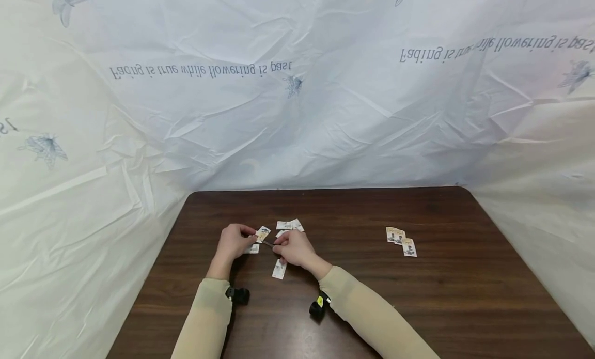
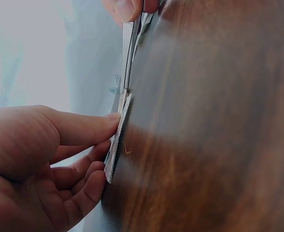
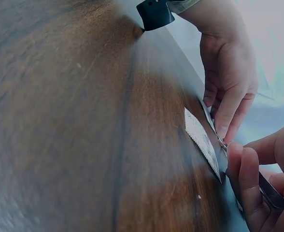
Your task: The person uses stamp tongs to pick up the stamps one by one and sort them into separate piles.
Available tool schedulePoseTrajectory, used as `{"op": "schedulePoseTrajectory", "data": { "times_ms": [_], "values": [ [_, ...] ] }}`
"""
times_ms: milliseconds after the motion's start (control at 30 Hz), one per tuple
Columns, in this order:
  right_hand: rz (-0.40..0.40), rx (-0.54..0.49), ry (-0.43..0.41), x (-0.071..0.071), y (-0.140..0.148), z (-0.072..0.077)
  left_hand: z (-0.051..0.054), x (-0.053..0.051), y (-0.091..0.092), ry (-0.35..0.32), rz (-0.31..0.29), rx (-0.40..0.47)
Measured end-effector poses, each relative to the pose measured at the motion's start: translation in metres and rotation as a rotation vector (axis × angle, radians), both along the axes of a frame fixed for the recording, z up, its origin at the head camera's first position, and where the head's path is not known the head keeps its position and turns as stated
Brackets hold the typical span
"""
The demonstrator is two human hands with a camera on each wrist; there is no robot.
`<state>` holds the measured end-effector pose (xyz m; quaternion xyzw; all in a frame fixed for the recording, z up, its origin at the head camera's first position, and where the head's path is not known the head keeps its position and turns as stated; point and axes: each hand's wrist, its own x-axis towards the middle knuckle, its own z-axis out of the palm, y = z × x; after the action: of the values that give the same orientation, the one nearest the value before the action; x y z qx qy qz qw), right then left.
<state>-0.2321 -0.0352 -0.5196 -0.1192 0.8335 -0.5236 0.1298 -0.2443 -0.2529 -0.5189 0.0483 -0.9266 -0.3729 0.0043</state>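
A: Foreground, bottom of the frame: two pale sleeves (image 1: 204, 317), a black wrist device (image 1: 240, 296) at each cuff. What does each grip hold?

B: Left of centre, the left hand (image 1: 232, 243) has its grip closed, thumb and fingers pinching a small printed stamp (image 1: 263, 234). Near the frame's middle, the right hand (image 1: 297, 248) grips dark tweezers (image 1: 268, 244), tips at that stamp's edge.

A: And the remaining items on the brown counter (image 1: 465, 276)?

B: Loose stamps (image 1: 279, 269) around both hands; right of centre, three further stamps (image 1: 409, 247) clustered together. White printed sheeting (image 1: 279, 116): upper frame.
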Motion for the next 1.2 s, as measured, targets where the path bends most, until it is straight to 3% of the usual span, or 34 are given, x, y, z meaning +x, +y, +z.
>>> {"op": "schedulePoseTrajectory", "data": {
  "times_ms": [1033, 1200],
  "values": [
    [0.003, 0.058, 0.021, 0.0, -0.0047, 0.002, 0.0008, 0.0011, 0.0, 0.014, -0.009, -0.016],
    [-0.003, 0.047, 0.018, -0.0001, -0.0051, 0.0022, -0.0003, -0.001, -0.0033, 0.015, -0.012, 0.016]
  ]
}}
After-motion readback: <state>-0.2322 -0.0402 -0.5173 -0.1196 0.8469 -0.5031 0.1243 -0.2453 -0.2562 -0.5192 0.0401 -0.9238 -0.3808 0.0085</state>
